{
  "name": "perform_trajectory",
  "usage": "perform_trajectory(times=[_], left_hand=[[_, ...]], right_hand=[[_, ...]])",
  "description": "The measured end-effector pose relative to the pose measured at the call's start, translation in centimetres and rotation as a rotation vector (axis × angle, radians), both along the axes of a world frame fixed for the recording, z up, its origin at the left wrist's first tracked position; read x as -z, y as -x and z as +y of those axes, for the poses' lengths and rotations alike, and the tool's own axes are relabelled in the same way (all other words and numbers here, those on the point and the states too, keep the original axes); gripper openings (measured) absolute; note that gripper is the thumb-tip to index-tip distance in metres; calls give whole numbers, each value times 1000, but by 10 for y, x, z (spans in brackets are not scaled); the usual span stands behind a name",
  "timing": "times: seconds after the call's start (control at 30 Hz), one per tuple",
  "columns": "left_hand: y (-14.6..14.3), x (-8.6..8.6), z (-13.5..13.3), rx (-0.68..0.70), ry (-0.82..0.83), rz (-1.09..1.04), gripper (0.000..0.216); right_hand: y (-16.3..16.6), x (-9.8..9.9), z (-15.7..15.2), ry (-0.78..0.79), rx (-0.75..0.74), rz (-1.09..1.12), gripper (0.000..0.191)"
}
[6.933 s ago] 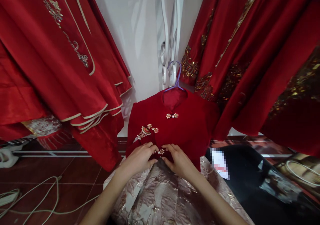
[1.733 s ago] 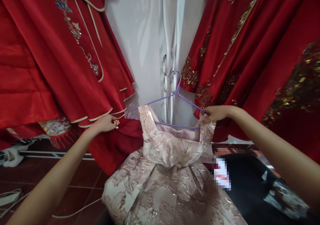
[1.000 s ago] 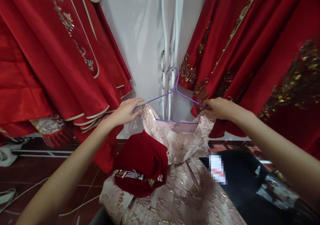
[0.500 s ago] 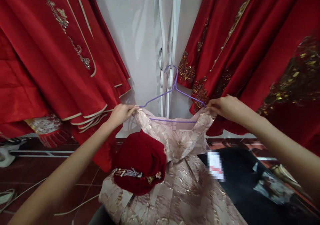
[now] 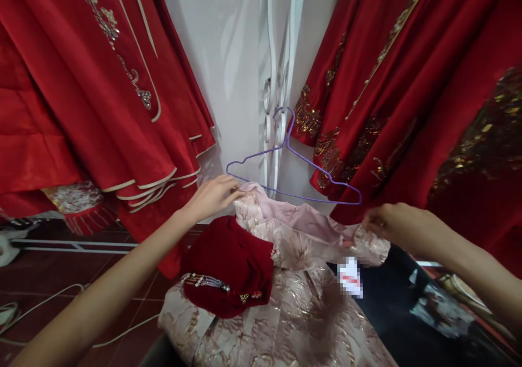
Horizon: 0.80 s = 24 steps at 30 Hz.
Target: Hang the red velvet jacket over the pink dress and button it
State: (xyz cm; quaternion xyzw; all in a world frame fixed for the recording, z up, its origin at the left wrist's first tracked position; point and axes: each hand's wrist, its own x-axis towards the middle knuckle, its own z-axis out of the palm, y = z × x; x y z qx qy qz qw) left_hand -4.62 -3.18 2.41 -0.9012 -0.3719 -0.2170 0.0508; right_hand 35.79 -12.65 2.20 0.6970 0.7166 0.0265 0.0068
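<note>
A pale pink brocade dress [image 5: 293, 312] with gold floral sheen lies across my lap, its top lifted. My left hand [image 5: 214, 196] pinches the shoulder on the left. Farther right and lower, my right hand [image 5: 391, 220] pinches the other shoulder, its fingers slightly blurred. Above the dress a purple hanger [image 5: 261, 153] hangs by its hook from white ironwork, tilted down to the right. The neckline sags below its bar, and both hanger ends show bare. A dark red velvet piece [image 5: 228, 253] with beaded trim rests on the dress at the left.
Red embroidered garments [image 5: 134, 138] hang at the left, and more red skirts [image 5: 379, 84] with gold sequins at the right. White ironwork [image 5: 271, 41] stands between them. A black surface [image 5: 391, 296] bears a clear plastic packet [image 5: 442, 307]. A pale cable [image 5: 126, 331] crosses the tiled floor.
The dress shoulders have come off the hanger. My right hand has moved right and down with its shoulder; my left hand has shifted slightly right. The hanger now tilts.
</note>
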Motion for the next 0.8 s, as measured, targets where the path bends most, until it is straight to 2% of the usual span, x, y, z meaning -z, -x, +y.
perform_trajectory(times=[0.07, 0.13, 0.2, 0.3, 0.4, 0.47, 0.63, 0.8], left_hand=[[-31, -4, 1, 134, 45, -56, 29], [-63, -1, 5, 290, 82, -64, 23], [-89, 11, 12, 374, 108, -21, 19], [-110, 39, 22, 356, 146, 70, 17], [-108, 62, 27, 331, 210, 41, 21], [-101, 66, 27, 340, 249, -30, 24], [-90, 55, 18, 394, 355, -112, 25], [-91, 50, 13, 384, 383, -127, 22]], right_hand=[[17, -11, -11, -100, -13, -9, 19], [35, -25, -16, -189, -24, -32, 21], [48, -37, -14, -288, -53, -35, 24], [52, -42, -2, -397, -147, 8, 27], [34, -34, 16, -417, -211, 24, 27], [13, -24, 26, -405, -180, -36, 27], [-37, -9, 38, -296, -118, -161, 22], [-53, -6, 42, -227, -122, -172, 22]])
